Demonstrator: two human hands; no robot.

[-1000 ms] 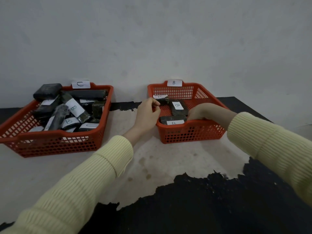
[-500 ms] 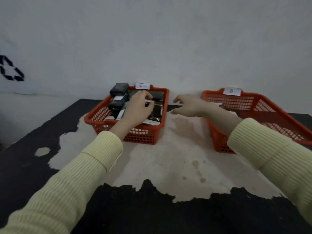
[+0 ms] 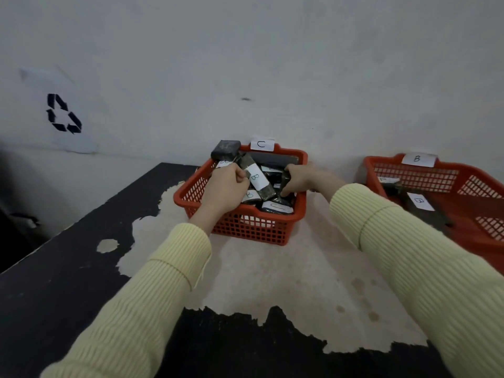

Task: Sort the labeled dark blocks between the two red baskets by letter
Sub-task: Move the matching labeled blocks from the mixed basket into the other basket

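The red basket tagged C (image 3: pixel 240 227) stands in the middle, piled with several dark blocks. A long block with a B label (image 3: pixel 257 178) lies on top, and a C-labelled block (image 3: pixel 276 207) sits at the front. My left hand (image 3: pixel 226 186) is inside the basket, fingers curled on a dark block beside the B label. My right hand (image 3: pixel 302 178) reaches in from the right, fingers closed on another dark block (image 3: pixel 285 177). The red basket tagged B (image 3: pixel 463 181) stands at the right and holds a B-labelled block (image 3: pixel 420 203).
One dark block (image 3: pixel 225 148) perches on the C basket's back left corner. The table (image 3: pixel 272 282) has peeling black paint, and its left edge runs diagonally. A white wall stands right behind the baskets, with a recycling-symbol sheet (image 3: pixel 64 113) on it.
The view has swung left from the B basket to the C basket. Both hands left the B basket and now reach into the C basket and close on blocks.
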